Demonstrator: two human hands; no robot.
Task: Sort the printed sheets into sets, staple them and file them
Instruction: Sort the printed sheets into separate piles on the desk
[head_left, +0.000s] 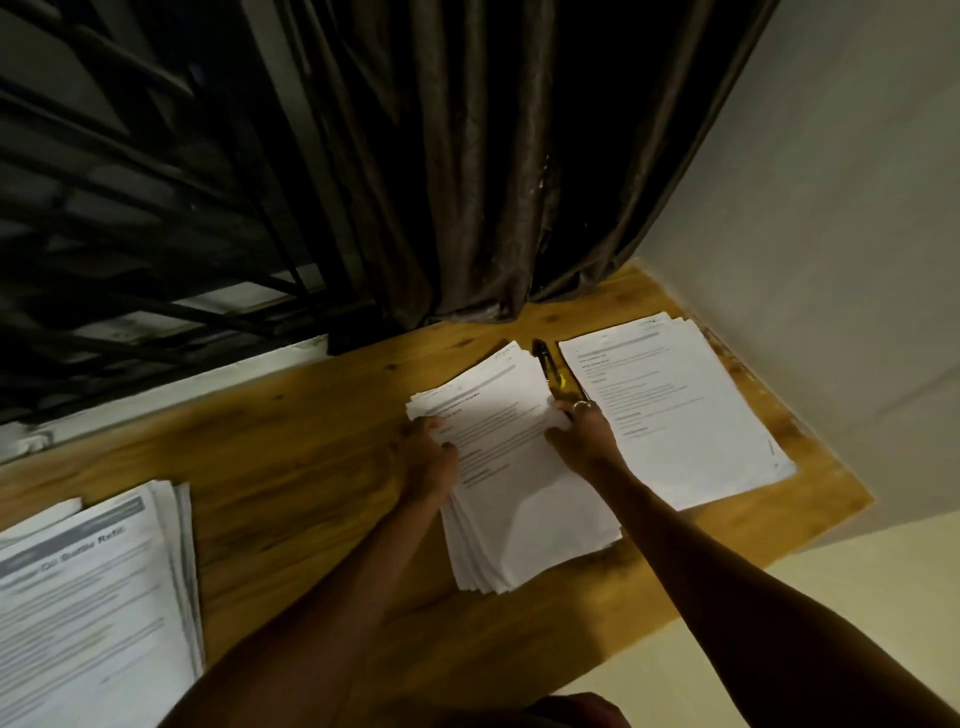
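Head view looks down on a wooden counter (311, 467) that carries three piles of printed sheets. The middle stack (514, 467) lies at a slant near the centre of the counter, white pages with a grey header bar and short blocks of dark text; its lower edges are fanned out unevenly, so several sheet corners show one below another. The left grip (431, 457) holds the stack's left edge, fingers curled round it with the thumb on the top page. The right grip (582, 431) pinches the right edge near the top, where the paper buckles up a little under the fingers.

A black and yellow stapler (553, 371) lies just beside the stack's upper right edge, between it and the right stack (670, 405). That pile sits flat close to the wall (831, 208), its sheets slightly offset at the far end. The left stack (88, 597) is well apart at the near left, cut off by the frame, with a bold heading too blurred to read. A dark curtain (467, 182) hangs down to the counter's far edge.
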